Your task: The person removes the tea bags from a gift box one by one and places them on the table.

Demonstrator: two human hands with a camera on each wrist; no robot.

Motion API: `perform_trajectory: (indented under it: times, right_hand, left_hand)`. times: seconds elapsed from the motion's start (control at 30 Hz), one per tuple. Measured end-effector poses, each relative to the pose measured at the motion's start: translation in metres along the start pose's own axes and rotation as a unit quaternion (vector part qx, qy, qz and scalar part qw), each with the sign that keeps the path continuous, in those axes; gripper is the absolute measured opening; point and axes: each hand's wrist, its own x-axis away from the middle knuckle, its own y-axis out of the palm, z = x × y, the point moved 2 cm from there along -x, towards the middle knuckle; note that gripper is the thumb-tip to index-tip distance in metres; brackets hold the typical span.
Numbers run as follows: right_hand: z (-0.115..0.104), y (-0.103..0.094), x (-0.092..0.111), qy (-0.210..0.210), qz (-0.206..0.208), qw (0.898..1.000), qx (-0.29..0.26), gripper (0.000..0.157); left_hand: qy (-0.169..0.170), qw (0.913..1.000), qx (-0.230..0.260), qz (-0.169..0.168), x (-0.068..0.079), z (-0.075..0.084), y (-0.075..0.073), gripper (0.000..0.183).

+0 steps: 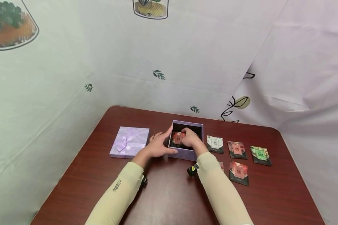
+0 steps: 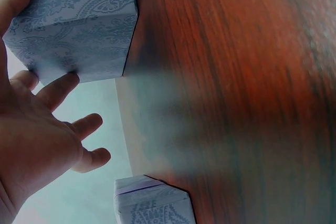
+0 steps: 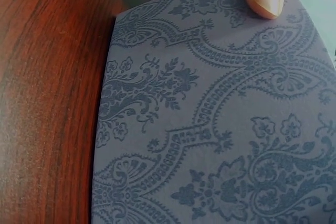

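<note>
A lavender patterned gift box (image 1: pixel 183 154) stands uncovered, its inside black. My left hand (image 1: pixel 158 147) is spread at its left front corner, thumb against the front wall and fingers along the left side; the left wrist view shows fingertips (image 2: pixel 65 85) at that wall. My right hand (image 1: pixel 190 138) reaches down into the box and pinches the right edge of a red and black packet (image 1: pixel 178 137) lying at the left inside. The hand covers part of the box's interior. In the right wrist view the box's front wall (image 3: pixel 210 108) fills the picture, with the left thumb on it.
The box's lid (image 1: pixel 135 139), with a ribbon bow, lies to the left. On the right lie a white packet (image 1: pixel 215 143), red packets (image 1: pixel 237 149) and a green packet (image 1: pixel 260 154); the right sleeve partly hides one red packet. A white printed curtain (image 1: pixel 124 62) hangs behind the table.
</note>
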Motion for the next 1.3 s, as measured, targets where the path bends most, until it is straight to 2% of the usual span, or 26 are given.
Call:
perform_trajectory:
  times: [0.5,0.93,1.3]
  right_hand:
    - [-0.002,-0.001,0.005,-0.007,0.031,0.999,-0.038,0.052]
    - [-0.010,-0.016,0.019,-0.029,0.054,0.996,-0.060,0.062]
    - [-0.014,-0.025,0.033,-0.046,0.072,0.994,-0.074,0.063]
  left_hand:
    - [-0.001,1.0000,-0.003,0.000,0.000,0.000,0.001,0.113]
    - [-0.011,0.9999,-0.006,-0.004,-0.001,-0.001,0.001,0.113]
    - [-0.014,0.9998,0.001,-0.010,-0.002,-0.004,0.002,0.113]
